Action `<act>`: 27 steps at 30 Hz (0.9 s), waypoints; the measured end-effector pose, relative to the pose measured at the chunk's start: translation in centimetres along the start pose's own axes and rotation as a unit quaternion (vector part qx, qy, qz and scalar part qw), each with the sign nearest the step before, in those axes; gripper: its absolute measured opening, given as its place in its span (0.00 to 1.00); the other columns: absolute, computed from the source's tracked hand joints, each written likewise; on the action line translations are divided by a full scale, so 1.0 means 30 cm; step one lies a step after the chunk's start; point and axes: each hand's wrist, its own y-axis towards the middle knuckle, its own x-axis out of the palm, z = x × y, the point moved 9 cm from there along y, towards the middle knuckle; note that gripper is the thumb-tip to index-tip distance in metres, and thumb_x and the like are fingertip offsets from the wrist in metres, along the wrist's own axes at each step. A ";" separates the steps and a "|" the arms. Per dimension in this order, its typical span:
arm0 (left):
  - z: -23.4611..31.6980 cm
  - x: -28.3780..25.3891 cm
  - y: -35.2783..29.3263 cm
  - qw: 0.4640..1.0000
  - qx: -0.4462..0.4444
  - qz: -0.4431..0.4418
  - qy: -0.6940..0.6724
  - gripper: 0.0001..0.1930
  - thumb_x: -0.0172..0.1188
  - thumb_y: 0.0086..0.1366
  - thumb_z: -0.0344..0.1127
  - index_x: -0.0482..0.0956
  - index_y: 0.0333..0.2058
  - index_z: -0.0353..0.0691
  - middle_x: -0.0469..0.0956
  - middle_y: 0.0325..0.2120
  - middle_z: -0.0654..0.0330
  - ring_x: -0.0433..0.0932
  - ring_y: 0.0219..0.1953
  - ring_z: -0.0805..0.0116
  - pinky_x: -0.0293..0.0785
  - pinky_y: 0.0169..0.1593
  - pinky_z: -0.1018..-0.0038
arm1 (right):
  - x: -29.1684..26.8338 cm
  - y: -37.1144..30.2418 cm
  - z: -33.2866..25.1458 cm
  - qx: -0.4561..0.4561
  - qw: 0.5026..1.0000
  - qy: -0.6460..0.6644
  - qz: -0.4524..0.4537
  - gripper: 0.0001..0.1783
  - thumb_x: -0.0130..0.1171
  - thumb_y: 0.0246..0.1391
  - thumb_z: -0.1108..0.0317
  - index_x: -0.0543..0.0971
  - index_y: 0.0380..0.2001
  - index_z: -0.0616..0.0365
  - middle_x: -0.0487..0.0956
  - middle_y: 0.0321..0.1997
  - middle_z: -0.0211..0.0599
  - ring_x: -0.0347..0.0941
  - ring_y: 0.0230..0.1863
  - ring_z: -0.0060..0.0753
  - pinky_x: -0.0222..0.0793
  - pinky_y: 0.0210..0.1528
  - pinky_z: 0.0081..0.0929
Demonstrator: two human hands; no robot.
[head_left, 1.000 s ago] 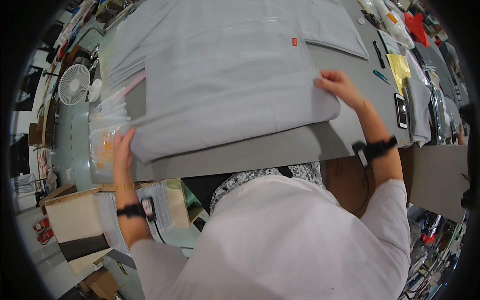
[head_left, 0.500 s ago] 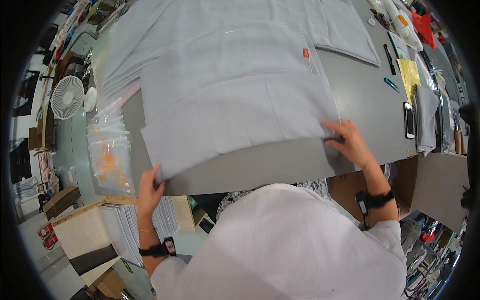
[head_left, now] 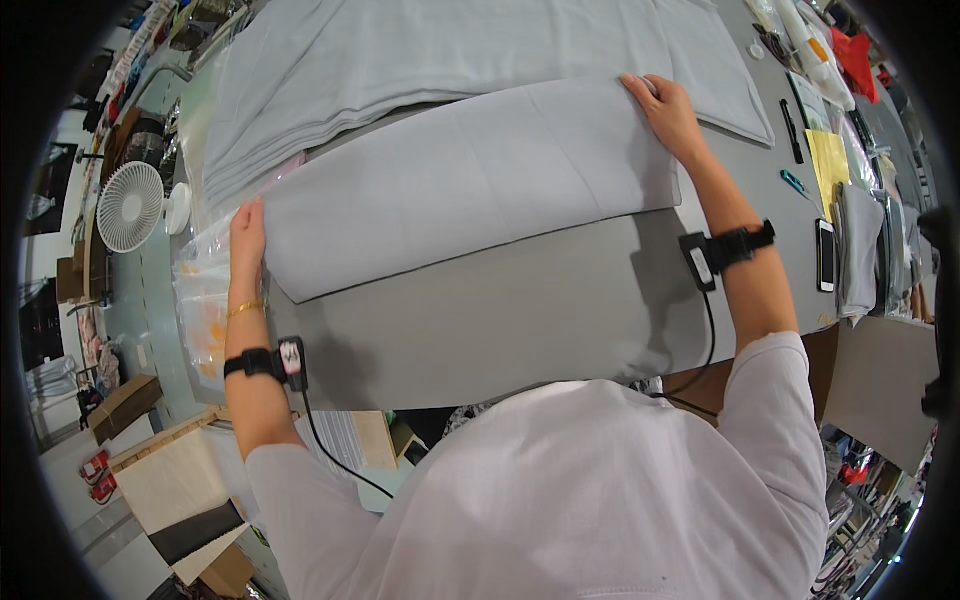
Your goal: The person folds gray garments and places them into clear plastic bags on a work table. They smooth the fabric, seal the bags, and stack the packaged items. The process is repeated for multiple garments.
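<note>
A light grey folded piece of cloth [head_left: 460,180] spans the middle of the table, its long near edge running over the grey tabletop. My left hand [head_left: 248,235] grips the cloth at its far left corner, fingers closed. At the far right corner my right hand [head_left: 668,115] is closed on the same cloth, thumb and fingers pinching the edge. Just beyond it lies a larger stack of pale grey fabric [head_left: 440,45] with layered edges. Clear plastic packets with orange print [head_left: 205,320] lie beside my left forearm.
On the left stands a white fan [head_left: 131,207]. Along the right side lie a phone [head_left: 825,255], a teal-handled small tool [head_left: 793,182], a black pen [head_left: 791,130], a yellow sheet [head_left: 828,165] and folded grey cloth [head_left: 858,245]. A cardboard box [head_left: 880,380] stands off the right edge.
Both hands have moved from the near edge to the far corners, carrying the cloth's edge away from me. The cloth now forms a narrower strip; the clear bag and orange label no longer show.
</note>
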 end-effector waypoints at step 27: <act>0.308 0.376 -0.752 0.911 -0.114 -0.134 -0.373 0.23 0.51 0.81 0.47 0.76 0.57 0.30 0.84 0.42 0.52 0.83 0.37 0.69 0.84 0.40 0.74 | 0.323 -0.612 -0.570 -0.042 0.954 0.231 -0.185 0.39 0.70 0.63 0.60 0.65 0.70 0.66 0.78 0.60 0.38 0.75 0.57 0.23 0.73 0.58 0.25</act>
